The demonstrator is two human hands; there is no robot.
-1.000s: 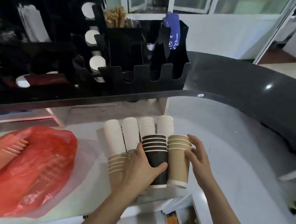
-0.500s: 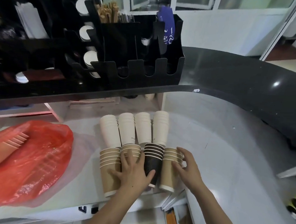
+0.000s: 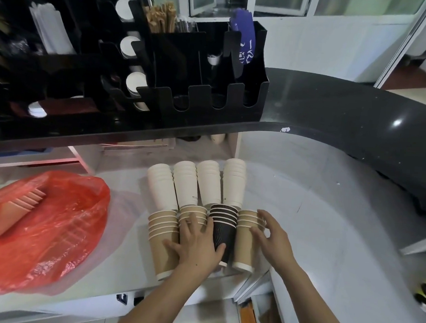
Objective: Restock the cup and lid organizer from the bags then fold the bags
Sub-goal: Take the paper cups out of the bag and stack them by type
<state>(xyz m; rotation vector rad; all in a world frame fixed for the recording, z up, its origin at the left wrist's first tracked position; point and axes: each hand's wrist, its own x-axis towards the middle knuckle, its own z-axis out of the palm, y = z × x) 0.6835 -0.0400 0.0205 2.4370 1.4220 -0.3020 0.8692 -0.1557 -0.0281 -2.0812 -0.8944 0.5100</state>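
White marks on a blue packet, tiny print on a cup

A blue packet point(image 3: 243, 41) is standing in the black organizer point(image 3: 202, 85) and showing white marks too blurry to read. One white cup stack point(image 3: 186, 184) is showing a tiny dark print, too small to read.

I'm looking at a café service counter: a black organizer point(image 3: 201, 95) with lids, stir sticks point(image 3: 161, 16) and straws on a raised dark bar point(image 3: 348, 115), paper cup stacks point(image 3: 197, 185) lying on the white tabletop point(image 3: 328, 232) below.
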